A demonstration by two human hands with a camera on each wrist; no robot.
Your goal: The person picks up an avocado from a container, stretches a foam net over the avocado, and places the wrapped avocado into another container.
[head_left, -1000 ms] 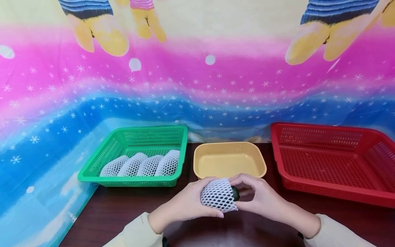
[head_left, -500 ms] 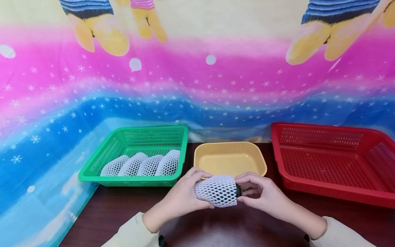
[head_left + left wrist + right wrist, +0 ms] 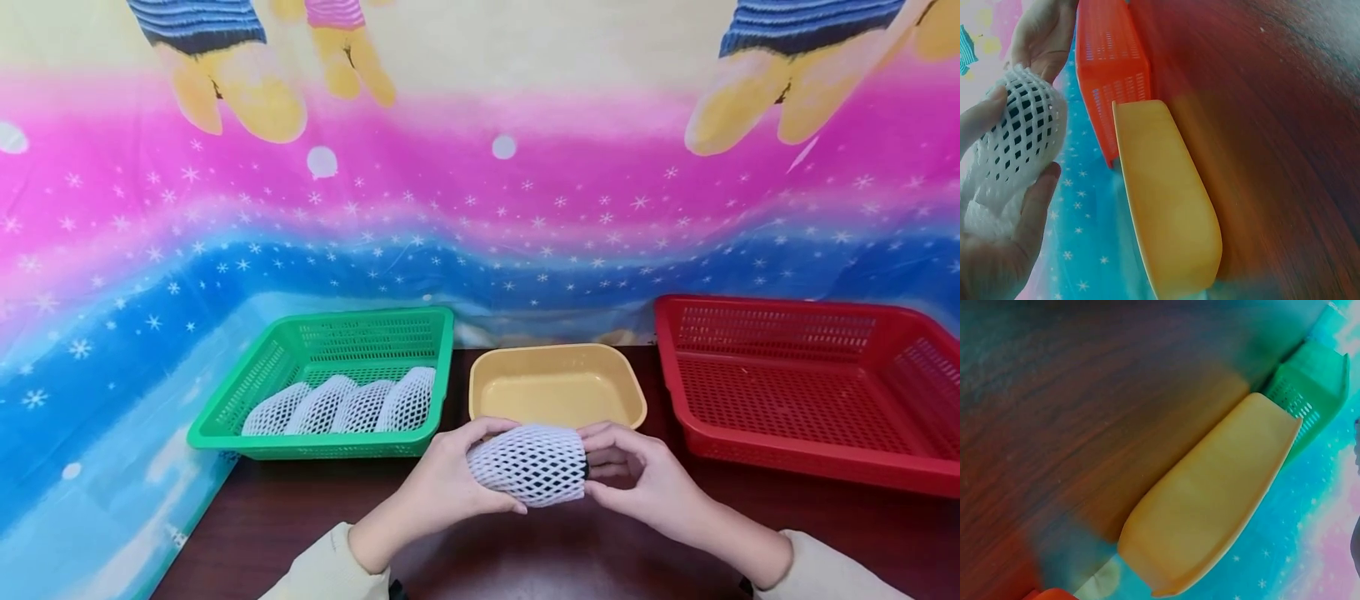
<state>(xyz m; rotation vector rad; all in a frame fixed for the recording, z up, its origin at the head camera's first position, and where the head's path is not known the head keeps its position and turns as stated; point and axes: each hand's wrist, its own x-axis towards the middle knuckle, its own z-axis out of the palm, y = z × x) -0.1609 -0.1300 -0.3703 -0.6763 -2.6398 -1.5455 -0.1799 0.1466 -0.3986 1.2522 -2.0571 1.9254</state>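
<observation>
A white foam net sleeve (image 3: 528, 465) with something dark inside is held between both hands over the near side of the table. My left hand (image 3: 446, 479) grips its left end, thumb in front and fingers behind. The right hand (image 3: 656, 475) pinches the sleeve's right rim, where a sliver of a dark green, rounded fruit (image 3: 587, 468) shows. In the left wrist view the netting (image 3: 1022, 128) stretches over the dark fruit, with loose netting bunched toward the palm. Neither the sleeve nor the right hand shows clearly in the right wrist view.
Behind the hands stands a yellow basin (image 3: 558, 400). A green basket (image 3: 315, 446) at the left holds several white-netted pieces in a row. To the right is a red basket (image 3: 810, 458). A patterned cloth (image 3: 480, 183) hangs behind the dark wooden table (image 3: 300, 500).
The netting has been drawn rightward over the dark fruit, so only a sliver of the fruit now shows. The right hand has shifted slightly right; the left has slid toward the sleeve's left end.
</observation>
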